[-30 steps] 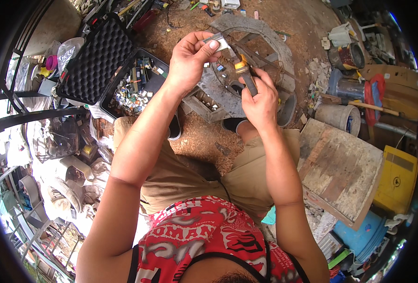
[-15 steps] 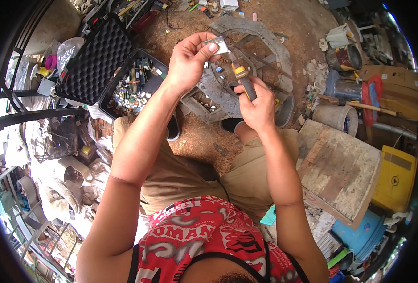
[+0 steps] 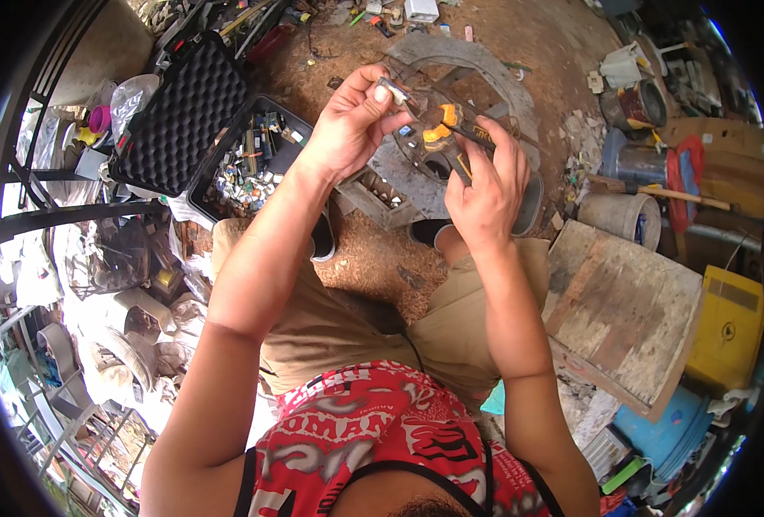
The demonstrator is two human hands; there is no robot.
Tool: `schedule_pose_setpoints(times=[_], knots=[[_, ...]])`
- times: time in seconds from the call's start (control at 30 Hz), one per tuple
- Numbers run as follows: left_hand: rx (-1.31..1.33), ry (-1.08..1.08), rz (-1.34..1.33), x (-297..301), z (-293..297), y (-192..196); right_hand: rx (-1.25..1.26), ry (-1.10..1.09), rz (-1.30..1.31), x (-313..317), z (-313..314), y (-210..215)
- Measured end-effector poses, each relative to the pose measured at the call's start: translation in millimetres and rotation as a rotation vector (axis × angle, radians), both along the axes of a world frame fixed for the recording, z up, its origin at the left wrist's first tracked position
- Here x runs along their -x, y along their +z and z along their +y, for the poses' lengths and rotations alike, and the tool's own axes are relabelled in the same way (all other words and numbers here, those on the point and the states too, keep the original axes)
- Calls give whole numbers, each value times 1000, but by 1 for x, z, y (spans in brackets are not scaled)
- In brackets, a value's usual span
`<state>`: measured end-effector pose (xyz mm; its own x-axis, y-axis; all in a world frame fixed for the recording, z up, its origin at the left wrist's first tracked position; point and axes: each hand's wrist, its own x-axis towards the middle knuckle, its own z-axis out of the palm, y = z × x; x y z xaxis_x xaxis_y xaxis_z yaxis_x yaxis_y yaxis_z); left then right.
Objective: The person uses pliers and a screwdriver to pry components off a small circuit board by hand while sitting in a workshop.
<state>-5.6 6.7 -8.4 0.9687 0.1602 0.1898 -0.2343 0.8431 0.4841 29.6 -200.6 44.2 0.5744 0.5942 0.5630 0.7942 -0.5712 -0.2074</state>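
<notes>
My left hand [image 3: 352, 125] pinches a small flat piece with a pale face and dark edge [image 3: 395, 90] between thumb and fingers. What the piece is, I cannot make out. In my right hand [image 3: 489, 200] is a pair of pliers with yellow-and-black handles [image 3: 439, 133]. The handles are spread apart. The pliers' head points toward the small piece; whether the jaws touch it cannot be seen clearly. Below both hands lies a grey ring-shaped slab [image 3: 520, 99] on the ground, with small bits scattered over it.
At the left an open black case [image 3: 194, 191] holds many small electronic parts, its foam-lined lid [image 3: 180, 121] tilted back. On the right lie a worn wooden board [image 3: 623, 306], a yellow panel [image 3: 728, 327] and a grey bucket [image 3: 614, 215]. Assorted scrap lines the far edge.
The handles of the pliers have spread apart, and my right-hand fingers have shifted on them. My left hand has turned the small piece, so less of its pale face shows.
</notes>
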Motion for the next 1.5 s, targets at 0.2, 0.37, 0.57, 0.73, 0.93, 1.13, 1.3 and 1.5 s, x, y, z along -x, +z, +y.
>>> schedule_pose_setpoints(times=[0.2,0.37,0.57,0.73,0.93,1.13,1.3,1.5], knots=[[-70,15,-32,0,0,0,18,-20,5,0,-3,-1],[-96,25,-16,0,1,-1,32,-22,17,0,-2,-3],[-95,37,-19,-1,1,-3,36,-30,19,1,-2,-1],[-95,31,-21,-1,1,-2,41,-31,21,0,-2,-1],[-135,36,0,0,0,-1,49,-40,26,1,-2,-1],[-135,40,-1,0,1,1,37,-43,27,0,-2,-1],[-147,53,8,1,0,1,40,-44,20,0,-3,-2],[-139,58,10,1,0,2,33,-42,21,0,-2,-2]])
